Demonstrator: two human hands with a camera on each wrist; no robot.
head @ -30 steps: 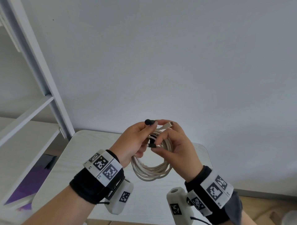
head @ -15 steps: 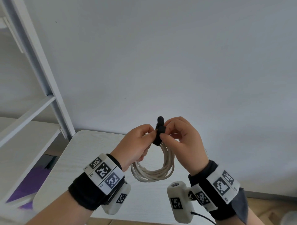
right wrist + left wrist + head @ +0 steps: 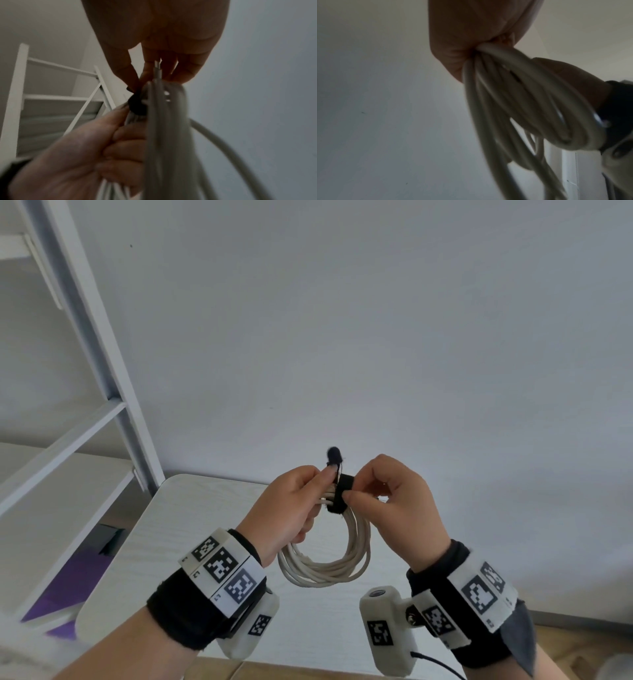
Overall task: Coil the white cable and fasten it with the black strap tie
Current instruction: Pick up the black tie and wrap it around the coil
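Head view: our left hand (image 3: 291, 508) grips the coiled white cable (image 3: 325, 570) above the bench (image 3: 164, 542); our right hand (image 3: 394, 508) pinches the black strap tie (image 3: 337, 494) at the coil's 12 o'clock. Wristband markers show no readable writing. Left wrist view: fingers (image 3: 462, 33) clamp the loops. Right wrist view: fingertips (image 3: 132, 77) pinch the tie.

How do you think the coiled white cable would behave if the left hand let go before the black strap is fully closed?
The white cable would probably spring apart: its loops already fan out unevenly below the left hand. It looks fairly light, since it hangs from a pinch without sagging far. The black strap, pinched by the right hand, seems soft and might slip open.
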